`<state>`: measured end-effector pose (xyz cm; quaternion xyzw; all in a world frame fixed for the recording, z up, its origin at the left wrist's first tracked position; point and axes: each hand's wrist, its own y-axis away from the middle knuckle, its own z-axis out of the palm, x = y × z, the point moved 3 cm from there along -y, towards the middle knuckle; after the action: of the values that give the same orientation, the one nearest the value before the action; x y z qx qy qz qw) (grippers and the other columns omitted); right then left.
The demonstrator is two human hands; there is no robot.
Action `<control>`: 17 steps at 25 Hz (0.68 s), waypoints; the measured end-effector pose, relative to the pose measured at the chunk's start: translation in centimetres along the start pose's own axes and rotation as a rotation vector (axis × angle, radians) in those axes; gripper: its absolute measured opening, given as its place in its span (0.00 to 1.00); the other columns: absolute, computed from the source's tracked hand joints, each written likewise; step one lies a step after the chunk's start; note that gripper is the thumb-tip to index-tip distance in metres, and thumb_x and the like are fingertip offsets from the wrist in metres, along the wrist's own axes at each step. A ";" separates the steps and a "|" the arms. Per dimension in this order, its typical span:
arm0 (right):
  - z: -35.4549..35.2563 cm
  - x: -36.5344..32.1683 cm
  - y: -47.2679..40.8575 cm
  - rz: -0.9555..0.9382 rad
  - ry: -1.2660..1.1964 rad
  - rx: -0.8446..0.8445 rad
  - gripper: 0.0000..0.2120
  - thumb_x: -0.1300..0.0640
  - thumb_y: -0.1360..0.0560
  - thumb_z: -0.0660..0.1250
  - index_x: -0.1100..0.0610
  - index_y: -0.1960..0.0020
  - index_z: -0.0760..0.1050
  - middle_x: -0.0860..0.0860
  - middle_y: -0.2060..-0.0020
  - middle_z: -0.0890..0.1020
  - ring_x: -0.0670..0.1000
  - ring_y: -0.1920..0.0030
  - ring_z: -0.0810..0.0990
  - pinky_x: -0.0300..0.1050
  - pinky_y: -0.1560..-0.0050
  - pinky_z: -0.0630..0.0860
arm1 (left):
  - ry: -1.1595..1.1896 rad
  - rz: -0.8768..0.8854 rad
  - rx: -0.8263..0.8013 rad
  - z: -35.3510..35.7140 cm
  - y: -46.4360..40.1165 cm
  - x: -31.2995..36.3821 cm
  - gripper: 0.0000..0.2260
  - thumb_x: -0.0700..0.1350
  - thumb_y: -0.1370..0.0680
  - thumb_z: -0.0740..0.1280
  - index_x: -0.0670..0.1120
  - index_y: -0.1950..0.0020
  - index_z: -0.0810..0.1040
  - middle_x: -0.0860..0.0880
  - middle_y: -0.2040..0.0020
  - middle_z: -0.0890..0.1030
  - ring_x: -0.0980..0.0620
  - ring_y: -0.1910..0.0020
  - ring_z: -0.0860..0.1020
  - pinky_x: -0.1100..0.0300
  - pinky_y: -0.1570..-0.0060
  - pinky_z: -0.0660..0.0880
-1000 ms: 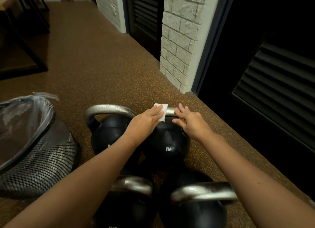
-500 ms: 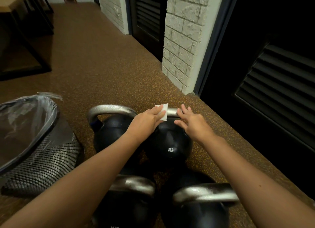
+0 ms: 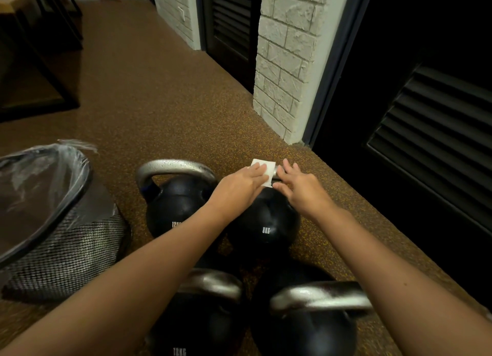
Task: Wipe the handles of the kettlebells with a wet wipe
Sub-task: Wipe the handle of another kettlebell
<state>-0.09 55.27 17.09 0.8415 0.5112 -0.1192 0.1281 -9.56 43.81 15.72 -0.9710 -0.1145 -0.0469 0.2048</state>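
Four black kettlebells with silver handles stand on the floor. My left hand (image 3: pixel 239 187) lies with straight fingers on a white wet wipe (image 3: pixel 267 169), pressing it onto the handle of the far right kettlebell marked 8KG (image 3: pixel 266 222). My right hand (image 3: pixel 300 187), fingers spread and straight, touches the same handle just right of the wipe; that handle is mostly hidden under both hands. The far left kettlebell's handle (image 3: pixel 173 167) is bare. Two nearer kettlebells (image 3: pixel 207 315) (image 3: pixel 311 326) sit partly beneath my forearms.
A black mesh waste bin (image 3: pixel 66 249) with a clear plastic liner stands left of the kettlebells. A white brick pillar (image 3: pixel 287 62) and dark louvred doors (image 3: pixel 431 142) run along the right. Speckled brown floor (image 3: pixel 149 94) stretches ahead; a dark table frame (image 3: pixel 40 62) is far left.
The wipe under my left hand has slid right along the 8KG handle. The gap of bare handle between my two hands has closed.
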 end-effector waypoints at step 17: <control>0.9 -0.6 0.9 -0.007 0.119 0.001 0.29 0.49 0.19 0.54 0.58 0.24 0.47 0.52 0.23 0.43 0.54 0.24 0.43 0.51 0.27 0.53 | 0.081 -0.149 -0.029 -0.1 0.3 -0.3 0.13 0.41 0.23 0.65 0.42 0.39 0.77 0.43 0.34 0.74 0.42 0.36 0.73 0.45 0.50 0.78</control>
<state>0.43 54.07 16.51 0.8455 0.5206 -0.0695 0.0966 -9.77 43.44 15.63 -0.9599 -0.1776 -0.1028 0.1909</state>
